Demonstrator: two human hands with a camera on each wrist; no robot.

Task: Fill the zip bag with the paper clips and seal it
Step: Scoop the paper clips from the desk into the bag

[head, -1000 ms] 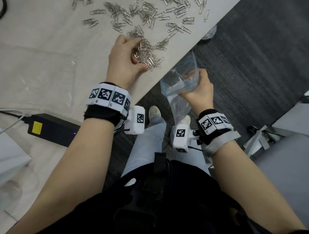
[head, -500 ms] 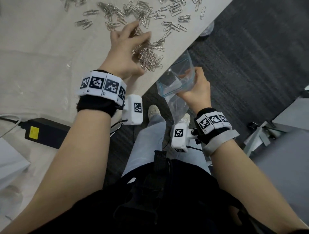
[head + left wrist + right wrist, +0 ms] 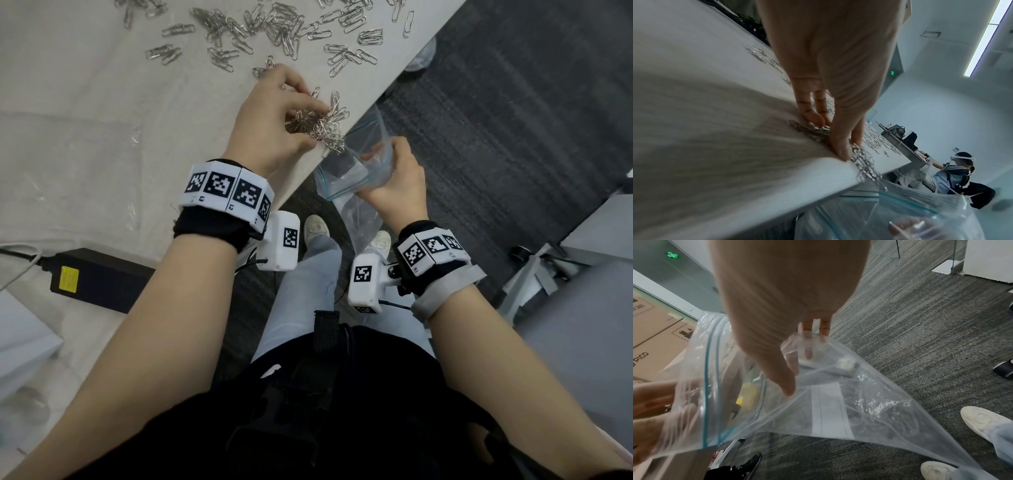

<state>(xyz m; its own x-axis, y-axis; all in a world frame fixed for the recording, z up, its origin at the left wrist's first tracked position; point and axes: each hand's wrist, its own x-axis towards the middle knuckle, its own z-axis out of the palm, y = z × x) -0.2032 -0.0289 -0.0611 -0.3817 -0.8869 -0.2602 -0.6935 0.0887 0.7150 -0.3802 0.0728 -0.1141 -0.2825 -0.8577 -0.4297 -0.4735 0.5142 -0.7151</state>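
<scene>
A clump of silver paper clips (image 3: 327,128) lies at the edge of the pale table (image 3: 102,120), and some hang over the edge (image 3: 867,168). My left hand (image 3: 308,125) arches over the clump with its fingertips (image 3: 813,119) and thumb pressing on the clips. Several more clips (image 3: 281,27) lie scattered farther back. The clear zip bag (image 3: 356,168) with a blue-green seal strip hangs just below the table edge, its mouth open. My right hand (image 3: 394,171) pinches the bag's rim, thumb inside (image 3: 787,389) and fingers outside (image 3: 807,345).
A black power adapter (image 3: 99,281) with a yellow label lies on the table near me, and a white box (image 3: 20,342) stands at the left. Dark carpet (image 3: 513,120) lies beneath the bag, next to my shoes (image 3: 317,226). Grey furniture (image 3: 582,342) stands to the right.
My left hand reached out over the clips, then dragged the clump back to the table edge. The right hand brought the open bag up under that edge.
</scene>
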